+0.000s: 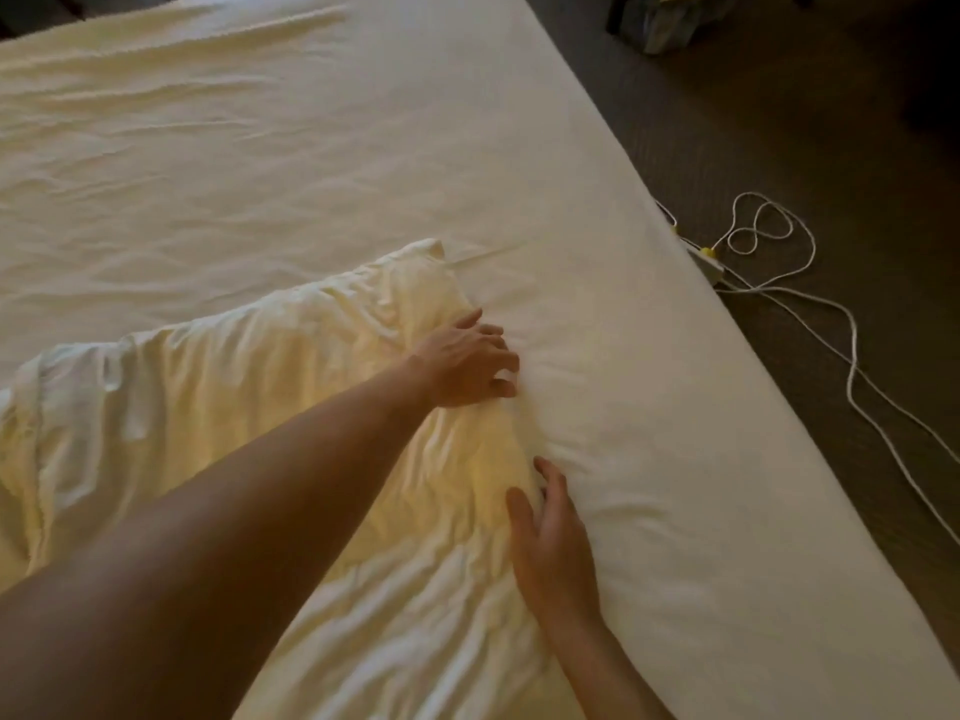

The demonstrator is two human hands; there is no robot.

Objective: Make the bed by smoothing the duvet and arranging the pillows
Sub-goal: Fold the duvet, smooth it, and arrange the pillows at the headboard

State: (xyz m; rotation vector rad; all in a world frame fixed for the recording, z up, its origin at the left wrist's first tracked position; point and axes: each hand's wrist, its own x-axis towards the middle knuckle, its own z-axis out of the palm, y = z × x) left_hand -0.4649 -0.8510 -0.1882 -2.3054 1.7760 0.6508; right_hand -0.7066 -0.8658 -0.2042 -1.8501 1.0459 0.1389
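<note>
Cream cotton covers nearly everything in view: the bed [363,122] fills the frame from the far left to its right edge, its sheet rumpled at the far left and smooth toward the right; beyond that edge lies dark carpet [857,148] with a white cable [852,356] looping across it; no pillows are in view. On the near left of the bed lies the duvet [234,407], bunched and deeply creased, its long axis running from the lower middle of the frame up toward the far corner that stands up near the bed's centre; its right border runs between the two hands. The left hand [467,363] is the farther one, reached across with fingers curled down onto that border, apparently pinching the cloth, though the grip is partly hidden by the knuckles; the right hand [550,543] is nearer the body, fingers straight and slightly spread, resting flat on the same border just beside the bare sheet. The uncovered sheet lies to the right of both hands, so, as a judgement, the coming move is a pull or sweep rightward, across the duvet's long axis; the left hand has the better hold to lead it.
</note>
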